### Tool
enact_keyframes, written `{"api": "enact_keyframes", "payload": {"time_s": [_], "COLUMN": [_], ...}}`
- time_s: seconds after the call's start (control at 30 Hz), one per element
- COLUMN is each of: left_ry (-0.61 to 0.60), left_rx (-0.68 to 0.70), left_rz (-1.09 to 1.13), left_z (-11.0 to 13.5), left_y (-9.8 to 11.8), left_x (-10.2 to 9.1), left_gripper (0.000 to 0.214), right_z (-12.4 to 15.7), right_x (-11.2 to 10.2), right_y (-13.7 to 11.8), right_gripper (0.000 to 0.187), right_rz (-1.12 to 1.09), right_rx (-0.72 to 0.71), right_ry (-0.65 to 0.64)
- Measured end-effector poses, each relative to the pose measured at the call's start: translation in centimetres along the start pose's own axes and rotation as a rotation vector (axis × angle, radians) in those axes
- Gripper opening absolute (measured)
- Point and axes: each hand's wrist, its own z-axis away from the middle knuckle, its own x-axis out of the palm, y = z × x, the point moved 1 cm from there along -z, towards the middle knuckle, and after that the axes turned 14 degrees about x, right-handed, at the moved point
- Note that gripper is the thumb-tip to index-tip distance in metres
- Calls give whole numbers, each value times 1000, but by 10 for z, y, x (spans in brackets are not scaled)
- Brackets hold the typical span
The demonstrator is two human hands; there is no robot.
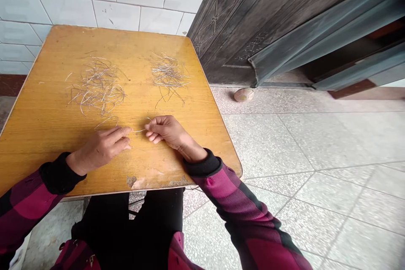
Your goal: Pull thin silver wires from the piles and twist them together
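Head view: right hand pinches a thin pale strand at its fingertips, the strand running to the curled left hand, grip there unclear; a tangled strand heap at 11 o'clock and a smaller heap at 1 o'clock lie on the varnished wooden tabletop.

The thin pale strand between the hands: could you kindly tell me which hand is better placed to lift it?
Probably the right hand: its fingertips appear to pinch the thin pale strand, while the left hand stops just short of it.
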Motion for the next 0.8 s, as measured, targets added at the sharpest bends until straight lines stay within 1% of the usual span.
{"api": "enact_keyframes", "payload": {"time_s": [0.1, 0.17, 0.2, 0.23, 0.3, 0.37, 0.43, 0.53, 0.6, 0.67, 0.8], "left_ry": [22, 82, 128, 176, 236, 226, 206, 259, 312, 326, 311], "left_rx": [-39, -139, -231, -351, -635, -889, -1050, -1166, -1215, -1234, -1228], "left_rz": [92, 229, 326, 439, 694, 954, 1189, 1458, 1572, 1628, 1653], "left_z": [1, 1, 0, -1, -5, -8, -11, -13, -13, -14, -17], "left_y": [1, 2, 2, 1, 1, 0, 0, -2, -3, -3, 0], "left_x": [4, 7, 8, 8, 8, 6, 4, 4, 6, 7, 6], "left_gripper": [7, 13, 18, 21, 24, 23, 25, 30, 30, 29, 29], "right_z": [0, -1, -1, -1, 0, 1, 2, 3, 4, 6, 8], "right_x": [0, 0, 0, 1, 2, 3, 5, 7, 8, 9, 10], "right_y": [1, 1, 1, 1, 0, -1, -1, -2, -2, -2, -1], "right_gripper": [29, 29, 30, 30, 30, 31, 31, 31, 31, 30, 33], "right_rz": [-5, -21, -33, -46, -72, -91, -95, -74, -58, -43, -13], "right_rx": [-14, -29, -38, -47, -63, -79, -95, -111, -119, -128, -157], "right_ry": [-9, -9, -6, -4, -1, 1, 3, 0, -3, -5, -17]}}
